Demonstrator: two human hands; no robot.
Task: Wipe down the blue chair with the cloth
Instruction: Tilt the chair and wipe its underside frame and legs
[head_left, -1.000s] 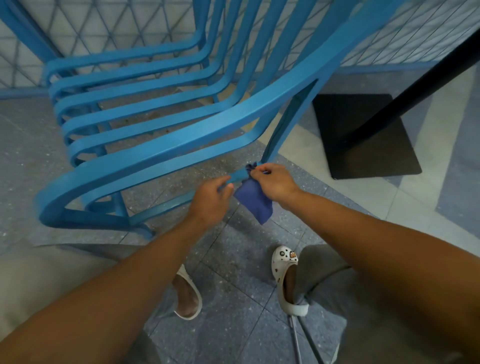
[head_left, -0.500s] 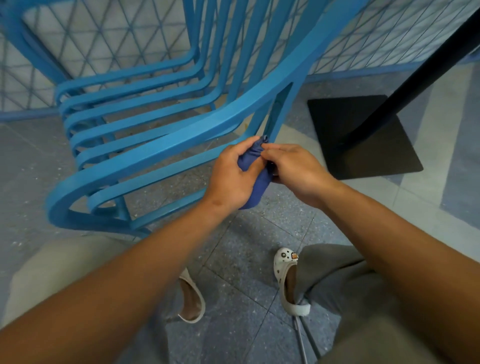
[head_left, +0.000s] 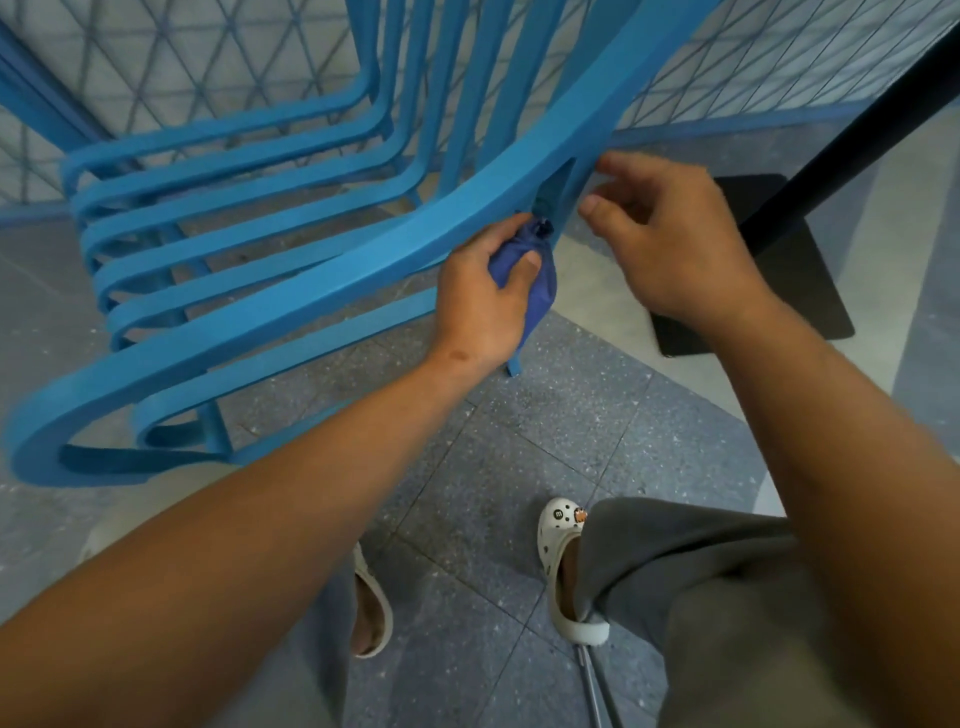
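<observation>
A person crouched on a tiled floor (head_left: 519, 467) grips a bunched dark-blue cloth (head_left: 535, 280) in the left hand (head_left: 483, 296), thumb and fingers curled round it, pressing it against the rear upright of one blue chair (head_left: 291, 291) just beneath the armrest. The cloth's long axis runs roughly up and down, its gathered end pointing up into the gap under the armrest. The right hand (head_left: 670, 239), just right of the cloth, holds nothing; its fingers are loosely bent, fingertips near or touching the upright. One cloth, one chair, two white clogs (head_left: 563, 566) below the forearms. Half a second ago both hands pinched the cloth together; the right has since let go, and the cloth sits higher on the frame.
</observation>
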